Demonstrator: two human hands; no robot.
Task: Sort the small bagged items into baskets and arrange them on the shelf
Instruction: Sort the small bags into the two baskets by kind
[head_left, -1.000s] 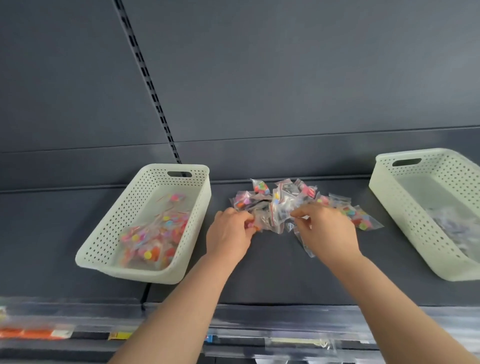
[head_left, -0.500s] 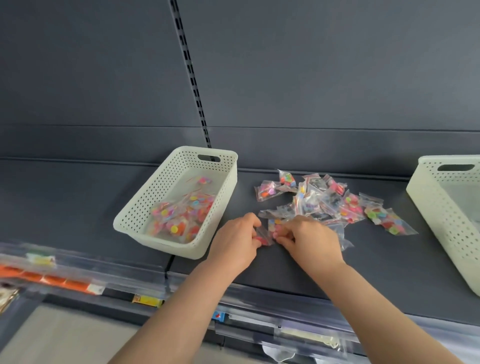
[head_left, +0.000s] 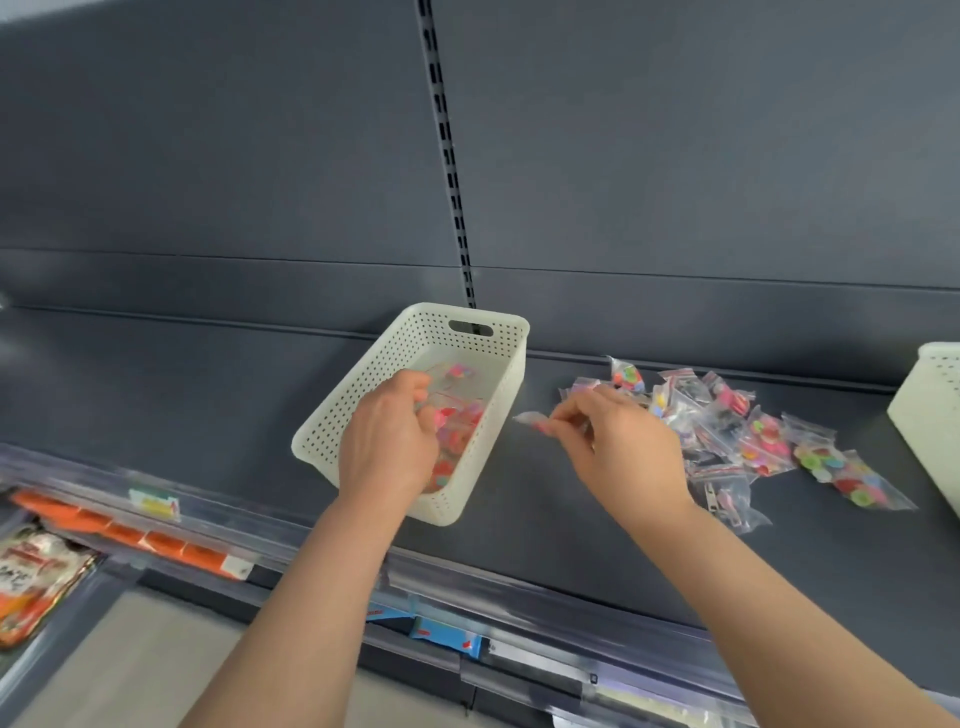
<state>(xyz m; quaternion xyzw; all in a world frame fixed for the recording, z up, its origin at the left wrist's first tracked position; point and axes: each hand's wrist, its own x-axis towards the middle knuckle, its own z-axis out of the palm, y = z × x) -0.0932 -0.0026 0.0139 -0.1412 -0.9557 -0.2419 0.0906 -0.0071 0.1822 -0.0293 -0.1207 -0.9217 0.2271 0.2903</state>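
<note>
Since the earlier frame the left hand (head_left: 387, 441) is moving off the pile and over the basket (head_left: 363, 395), while the right hand (head_left: 621, 449) is lifting from the shelf (head_left: 545, 519). The right hand is pinching one small bag (head_left: 527, 418) between thumb and fingertip, between basket and pile. The left hand is hanging palm down, fingers curled; whether it is gripping a bag I cannot tell. Two baskets are standing on the shelf: this one is holding colourful bags, the second basket (head_left: 930, 410) is sitting at the right edge, its contents hidden. The pile of bags (head_left: 727, 436), too overlapped to count, is lying between them.
</note>
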